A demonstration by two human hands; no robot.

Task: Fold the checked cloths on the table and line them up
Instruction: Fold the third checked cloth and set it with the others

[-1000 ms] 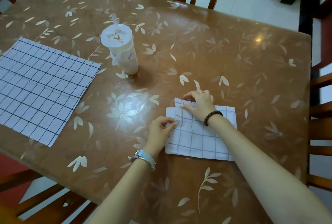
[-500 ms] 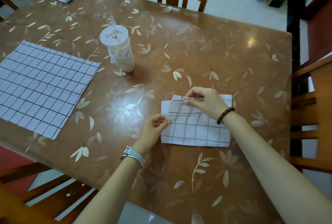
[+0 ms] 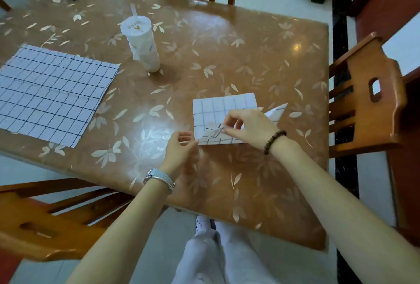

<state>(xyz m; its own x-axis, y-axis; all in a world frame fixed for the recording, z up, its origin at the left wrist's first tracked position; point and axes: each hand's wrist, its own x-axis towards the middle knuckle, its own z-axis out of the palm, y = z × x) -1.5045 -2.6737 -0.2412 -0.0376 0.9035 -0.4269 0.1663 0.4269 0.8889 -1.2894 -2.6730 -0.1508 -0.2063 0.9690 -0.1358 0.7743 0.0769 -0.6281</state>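
Head view shows the small checked cloth (image 3: 223, 110) lying on the bench (image 3: 261, 60), near the front edge. The right hand (image 3: 248, 128) pinches a raised flap of it between finger and thumb. The left hand (image 3: 180, 150) pinches the cloth's near left corner. If one hand lets go too soon, the flap could flop back and leave a crooked fold. The big flat cloth (image 3: 52, 95) is cut off at the left. The right hand hides the cloth's middle, so the fold line is hard to see.
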